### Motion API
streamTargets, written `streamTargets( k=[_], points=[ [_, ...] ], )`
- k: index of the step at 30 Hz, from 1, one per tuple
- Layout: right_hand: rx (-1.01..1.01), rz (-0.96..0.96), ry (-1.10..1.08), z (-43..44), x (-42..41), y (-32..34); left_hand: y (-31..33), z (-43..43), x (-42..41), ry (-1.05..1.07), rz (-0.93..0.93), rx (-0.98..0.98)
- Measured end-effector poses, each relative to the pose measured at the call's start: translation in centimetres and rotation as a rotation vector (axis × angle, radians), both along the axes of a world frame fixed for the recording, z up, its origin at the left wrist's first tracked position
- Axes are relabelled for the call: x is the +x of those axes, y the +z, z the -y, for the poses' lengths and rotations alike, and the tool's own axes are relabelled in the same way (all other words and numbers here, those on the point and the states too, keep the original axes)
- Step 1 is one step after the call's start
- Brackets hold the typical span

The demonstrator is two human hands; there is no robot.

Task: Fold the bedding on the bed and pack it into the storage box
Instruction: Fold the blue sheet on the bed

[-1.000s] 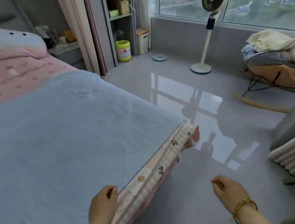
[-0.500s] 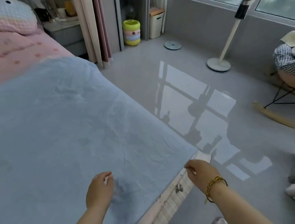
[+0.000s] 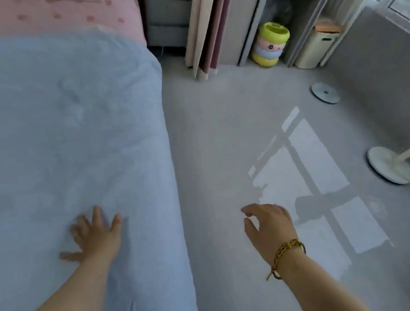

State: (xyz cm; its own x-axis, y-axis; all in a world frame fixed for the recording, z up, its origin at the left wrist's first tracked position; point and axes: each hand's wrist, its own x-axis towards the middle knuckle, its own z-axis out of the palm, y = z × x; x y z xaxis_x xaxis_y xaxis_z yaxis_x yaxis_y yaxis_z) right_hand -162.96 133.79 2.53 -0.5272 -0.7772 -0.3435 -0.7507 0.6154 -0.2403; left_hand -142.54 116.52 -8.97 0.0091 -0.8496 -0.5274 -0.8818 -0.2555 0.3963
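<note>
We have drawn our right hand [image 3: 268, 221] off the blanket [image 3: 62, 122], empty and loosely curled over the floor [image 3: 222, 139], while the blanket lies at its nine o'clock, running twelve-to-six, under our flat, spread left hand [image 3: 96, 236].

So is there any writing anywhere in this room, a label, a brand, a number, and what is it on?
None can be read.
The yellow toy shows only a drawn face, no letters.
The round disc and the white bin each carry a small dark mark, too blurred to tell if it is text.
</note>
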Motion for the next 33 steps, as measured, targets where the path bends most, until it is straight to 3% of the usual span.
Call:
streamTargets(
  k=[5, 10, 17, 21, 26, 29, 33],
  points=[
    [0.02, -0.053, 0.18, 10.0, -6.7, -4.1, -2.9, 7.4, -4.2, 0.045, 0.163, -0.1],
    [-0.013, 0.078, 0.282, 22.9, -11.8, -8.4, -4.4, 18.5, -7.3, 0.118, 0.196, -0.153],
    [-0.11, 0.319, 0.198, 40.9, -18.0, -12.5, -7.4, 23.7, -10.0, 0.191, 0.337, -0.288],
    [-0.127, 0.374, 0.194, 52.6, -19.8, -14.3, -8.9, 25.6, -9.1, 0.238, 0.307, -0.329],
    [-0.207, 0.581, -0.114, 63.9, -22.8, -18.3, -12.6, 25.6, -7.0, 0.211, 0.235, -0.292],
    [-0.161, 0.789, -0.3, 68.5, -24.2, -20.6, -13.9, 26.0, -6.5, 0.324, 0.151, -0.281],
    [-0.164, 0.959, -0.402, 72.3, -24.7, -20.9, -13.8, 25.3, -7.0, 0.36, 0.205, -0.237]
  ],
)
